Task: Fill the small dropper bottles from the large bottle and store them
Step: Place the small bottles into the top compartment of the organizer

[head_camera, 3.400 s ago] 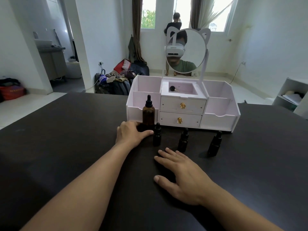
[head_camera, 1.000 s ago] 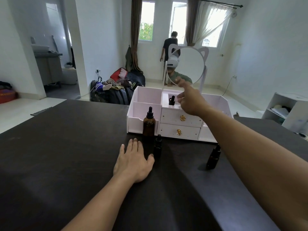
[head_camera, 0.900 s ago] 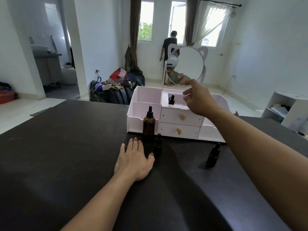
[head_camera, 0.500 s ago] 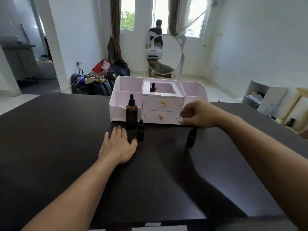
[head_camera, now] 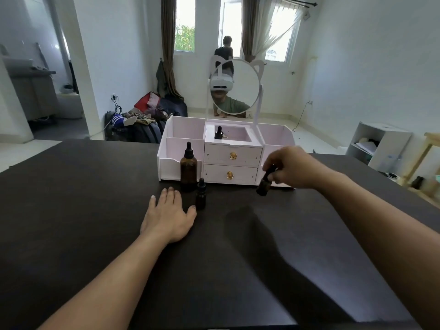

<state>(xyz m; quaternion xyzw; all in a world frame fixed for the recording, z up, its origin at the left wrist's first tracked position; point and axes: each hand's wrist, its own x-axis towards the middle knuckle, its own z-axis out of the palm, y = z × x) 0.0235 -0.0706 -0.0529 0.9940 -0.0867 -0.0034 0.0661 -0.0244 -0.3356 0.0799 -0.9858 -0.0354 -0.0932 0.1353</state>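
Observation:
A large amber dropper bottle (head_camera: 188, 169) stands on the dark table (head_camera: 83, 210) in front of the white organizer (head_camera: 181, 136). One small dark dropper bottle (head_camera: 200, 194) stands just right of my left hand (head_camera: 167, 216), which lies flat on the table with straight fingers. My right hand (head_camera: 289, 169) pinches the cap of a second small dropper bottle (head_camera: 263, 184) and holds it tilted just above the table, in front of the organizer's right side. A third small bottle (head_camera: 218, 133) stands in the organizer's top middle compartment.
The organizer has two drawers with gold knobs (head_camera: 232, 156) and a round cat-ear mirror (head_camera: 235, 88) on top. A white shelf unit (head_camera: 378, 145) stands to the right beyond the table. Bags (head_camera: 142, 120) lie on the floor behind, where a person (head_camera: 225, 53) stands at the window.
My right hand came back from the organizer's top compartment, where a small bottle now stands, dropped to the rightmost small bottle, pinched its cap and lifted it. My left hand stayed flat.

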